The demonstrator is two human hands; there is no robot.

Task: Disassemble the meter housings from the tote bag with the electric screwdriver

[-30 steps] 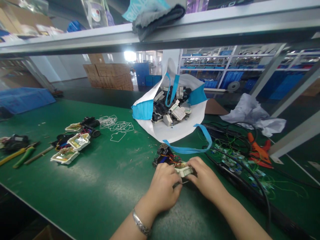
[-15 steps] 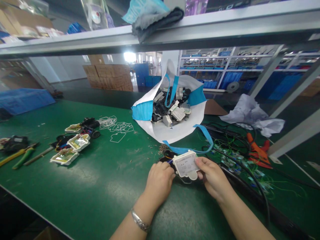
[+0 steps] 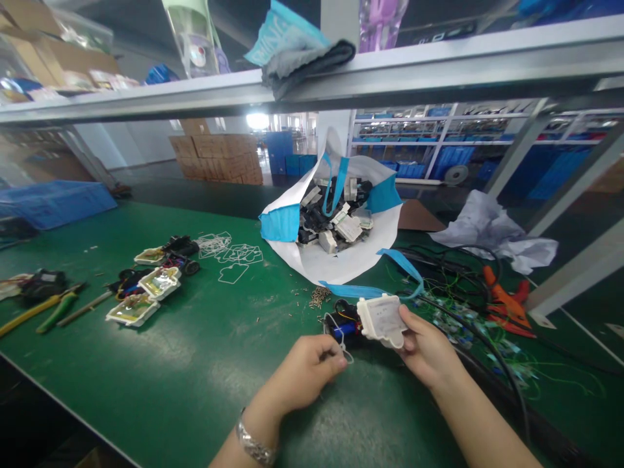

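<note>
My right hand (image 3: pixel 431 351) grips a white plastic housing (image 3: pixel 381 320) by its right side, label face up. Attached at its left is a black part with a blue cylinder and wires (image 3: pixel 344 327). My left hand (image 3: pixel 312 367) pinches a thin white gasket (image 3: pixel 347 355), a loop that stands up beside the blue cylinder. More of these gaskets (image 3: pixel 234 255) lie in a loose heap to the left. Opened white housings (image 3: pixel 160 282) with yellowish insides and black parts lie further left. A pile of small screws (image 3: pixel 319 296) is just beyond my hands.
A white and blue bag (image 3: pixel 312 263) full of black and white parts stands behind. Pliers (image 3: pixel 58 309) lie at left, near a blue crate (image 3: pixel 58 203). On the right are orange clamps (image 3: pixel 504 305), black cables, green-wired scraps (image 3: pixel 468 318) and crumpled paper (image 3: pixel 487 227). A shelf (image 3: pixel 195 91) spans overhead.
My left hand has drawn away from the housing, toward me, with the white gasket between its fingers. My right hand has shifted slightly right with the housing.
</note>
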